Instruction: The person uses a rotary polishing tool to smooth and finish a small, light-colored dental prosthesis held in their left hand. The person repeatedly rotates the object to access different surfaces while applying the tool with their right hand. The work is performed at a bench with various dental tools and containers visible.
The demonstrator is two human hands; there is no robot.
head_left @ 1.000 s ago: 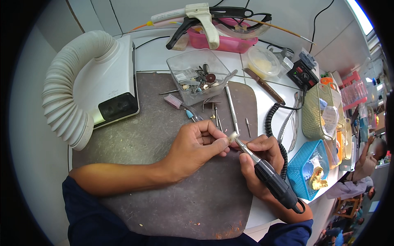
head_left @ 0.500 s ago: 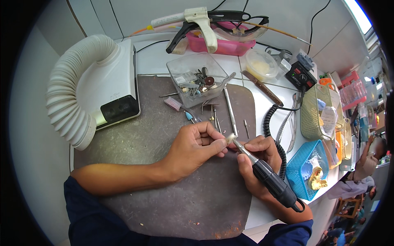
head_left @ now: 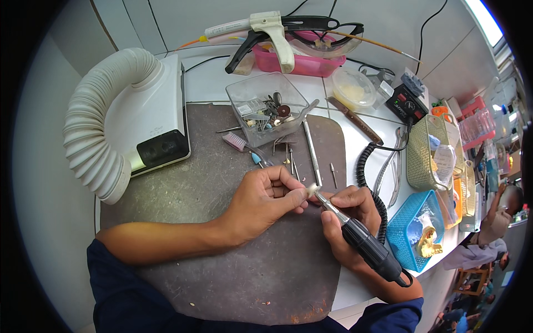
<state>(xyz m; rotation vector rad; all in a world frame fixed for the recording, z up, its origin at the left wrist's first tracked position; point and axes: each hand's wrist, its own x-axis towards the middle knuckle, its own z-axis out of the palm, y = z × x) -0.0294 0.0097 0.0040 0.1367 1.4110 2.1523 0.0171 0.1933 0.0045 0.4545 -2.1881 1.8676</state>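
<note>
Between thumb and fingers, my left hand (head_left: 272, 194) pinches a small whitish piece (head_left: 312, 190), too small to name for sure. My right hand (head_left: 351, 219) is closed round a black and silver rotary handpiece (head_left: 369, 241), its tip up against the whitish piece. Both hands are close together above a dark, scratched mat (head_left: 205, 277). Just beyond them lie a toothbrush (head_left: 236, 141), a metal hand tool (head_left: 312, 150) and a few small burs (head_left: 294, 161). A coiled black cord (head_left: 362, 166) runs beside my right hand.
A white machine with a ribbed hose (head_left: 83, 133) stands at the left. Behind the mat are a clear box (head_left: 252, 125) of small bits and a pink tray (head_left: 311, 64) under a dispensing gun (head_left: 272, 33). A blue basket (head_left: 402, 238) sits at the right; people are beyond.
Both hands stay nearly in place. The whitish piece looks slightly turned against the handpiece tip.
</note>
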